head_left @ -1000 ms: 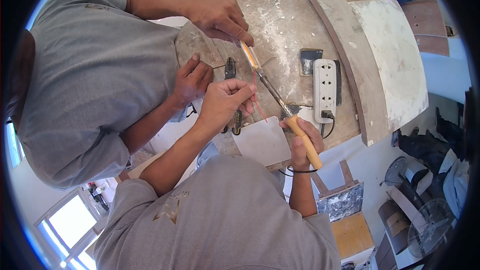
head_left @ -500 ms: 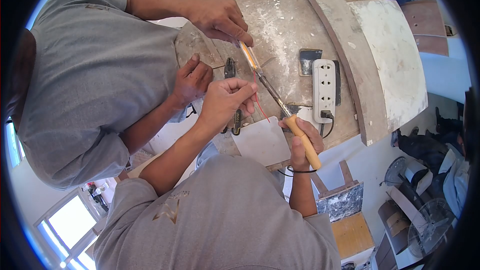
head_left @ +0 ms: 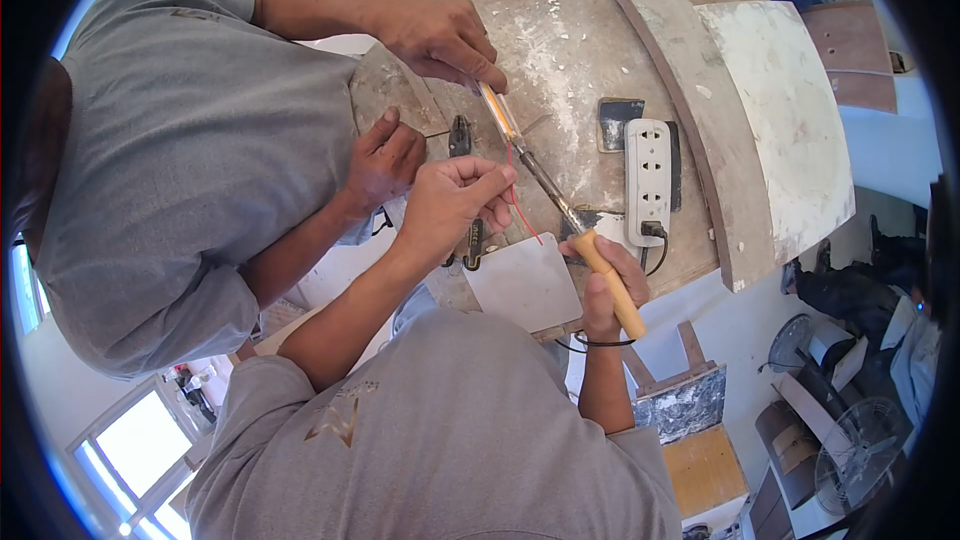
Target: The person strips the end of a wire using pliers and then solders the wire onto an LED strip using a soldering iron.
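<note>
Above the dusty surface (head_left: 565,60), the soldering iron (head_left: 556,199) is gripped at its wooden handle (head_left: 612,285), likely the safe hold, by the right hand (head_left: 598,310); beside its shaft, red wire (head_left: 521,212), likely light and limp, is pinched by the left hand (head_left: 458,198).

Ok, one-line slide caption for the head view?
Left grip pinches a red wire as the right grip holds a soldering iron at a thin strip under a co-worker's hand.

A red wire (head_left: 526,222) curves beside the soldering iron (head_left: 592,252).
</note>
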Tool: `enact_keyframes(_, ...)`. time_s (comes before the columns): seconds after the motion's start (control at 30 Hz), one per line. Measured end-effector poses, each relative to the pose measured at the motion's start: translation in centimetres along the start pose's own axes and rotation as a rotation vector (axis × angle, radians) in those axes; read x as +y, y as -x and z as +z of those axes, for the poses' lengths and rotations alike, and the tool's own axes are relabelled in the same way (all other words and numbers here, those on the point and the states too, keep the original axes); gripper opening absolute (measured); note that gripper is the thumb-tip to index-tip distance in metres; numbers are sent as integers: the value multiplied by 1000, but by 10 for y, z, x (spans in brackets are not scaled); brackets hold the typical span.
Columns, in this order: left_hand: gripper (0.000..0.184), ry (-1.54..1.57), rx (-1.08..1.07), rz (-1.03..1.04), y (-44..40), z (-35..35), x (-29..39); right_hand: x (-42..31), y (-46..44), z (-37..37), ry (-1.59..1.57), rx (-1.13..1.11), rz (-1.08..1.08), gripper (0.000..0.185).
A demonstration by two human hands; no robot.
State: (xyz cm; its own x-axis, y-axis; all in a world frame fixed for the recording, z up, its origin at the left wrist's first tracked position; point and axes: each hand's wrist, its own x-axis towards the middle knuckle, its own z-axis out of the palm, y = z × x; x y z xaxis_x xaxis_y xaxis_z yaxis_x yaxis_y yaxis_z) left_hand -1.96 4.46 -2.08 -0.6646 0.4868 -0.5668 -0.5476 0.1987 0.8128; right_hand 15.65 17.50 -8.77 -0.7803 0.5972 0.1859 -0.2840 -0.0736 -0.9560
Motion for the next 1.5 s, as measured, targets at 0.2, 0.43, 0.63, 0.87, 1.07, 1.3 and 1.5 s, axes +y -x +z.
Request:
enact_keyframes(0.2,21,-10,-2,-4,0,0,0,-1,-3,3,1,7,1,39)
enact_keyframes(0.43,21,-9,1,0,-1,-1,-1,0,-4,3,-10,24,-6,35)
enact_keyframes(0.63,21,-3,9,-1,-1,0,-1,5,1,-4,13,-34,-2,45)
enact_keyframes(0.87,21,-3,2,-4,0,-1,-1,4,1,-3,18,-36,27,46)
enact_keyframes(1.07,20,-3,-1,-5,0,-1,-1,4,2,-2,-10,-10,39,47)
enact_keyframes(1.3,20,-6,7,1,0,0,-1,4,1,-1,-14,-10,36,46)
enact_keyframes(1.5,21,10,-5,-1,0,-1,-2,5,2,-1,-5,-11,42,46)
